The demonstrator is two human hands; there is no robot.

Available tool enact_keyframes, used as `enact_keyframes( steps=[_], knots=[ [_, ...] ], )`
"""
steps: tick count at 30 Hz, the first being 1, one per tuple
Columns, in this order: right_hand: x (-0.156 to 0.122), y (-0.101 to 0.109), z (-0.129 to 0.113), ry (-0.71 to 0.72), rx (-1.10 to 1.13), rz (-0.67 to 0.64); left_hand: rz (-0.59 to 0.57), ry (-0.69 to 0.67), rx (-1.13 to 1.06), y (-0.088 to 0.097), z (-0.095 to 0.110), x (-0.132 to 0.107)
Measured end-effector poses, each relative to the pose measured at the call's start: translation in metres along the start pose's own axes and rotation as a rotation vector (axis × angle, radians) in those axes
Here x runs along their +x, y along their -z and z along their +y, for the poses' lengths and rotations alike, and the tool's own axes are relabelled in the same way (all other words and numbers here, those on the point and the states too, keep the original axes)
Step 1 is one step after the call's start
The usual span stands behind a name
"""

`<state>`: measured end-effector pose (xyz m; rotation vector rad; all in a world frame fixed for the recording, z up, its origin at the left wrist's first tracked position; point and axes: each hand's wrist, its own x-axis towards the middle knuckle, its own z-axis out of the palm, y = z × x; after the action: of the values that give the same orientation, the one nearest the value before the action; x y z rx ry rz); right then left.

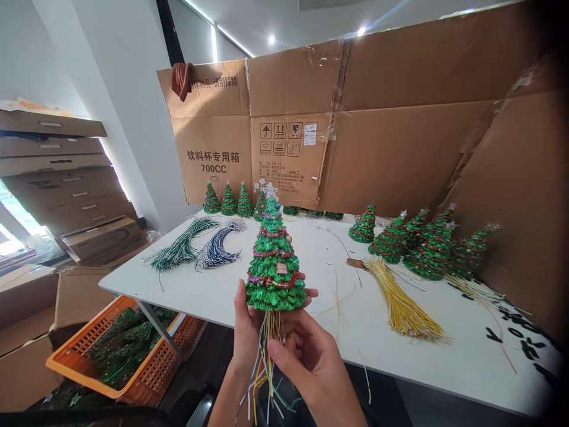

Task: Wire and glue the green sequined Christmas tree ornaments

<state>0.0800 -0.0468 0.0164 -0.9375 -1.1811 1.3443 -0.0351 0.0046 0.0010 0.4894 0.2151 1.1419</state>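
Note:
My left hand (247, 326) cups a glittery green miniature Christmas tree (273, 267) from below, with its fingertips showing past the tree's far side. The tree stands upright, wrapped in red tinsel, with a star on top. A loose bunch of coloured wires (267, 367) hangs from its base. My right hand (306, 359) is just below the tree, with its thumb and fingers closed around these wires. The tree's base is hidden from view.
Beyond my hands, a white table (186, 290) holds green (180, 246), blue (217, 246) and yellow (402, 299) wire bundles, plus several more trees (427, 246). Flattened cardboard (400, 148) stands behind it. An orange basket (84, 338) of green pieces sits on the floor left.

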Motion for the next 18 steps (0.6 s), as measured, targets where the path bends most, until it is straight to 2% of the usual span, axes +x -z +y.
enact_keyframes(
  steps=[10, 18],
  knots=[
    [0.005, 0.006, 0.018, 0.026, -0.035, -0.043, -0.027, 0.026, 0.010, 0.001, 0.000, 0.001],
    [0.005, 0.009, 0.018, 0.050, -0.059, -0.047, -0.024, -0.025, -0.005, 0.000, 0.001, 0.000]
  ],
)
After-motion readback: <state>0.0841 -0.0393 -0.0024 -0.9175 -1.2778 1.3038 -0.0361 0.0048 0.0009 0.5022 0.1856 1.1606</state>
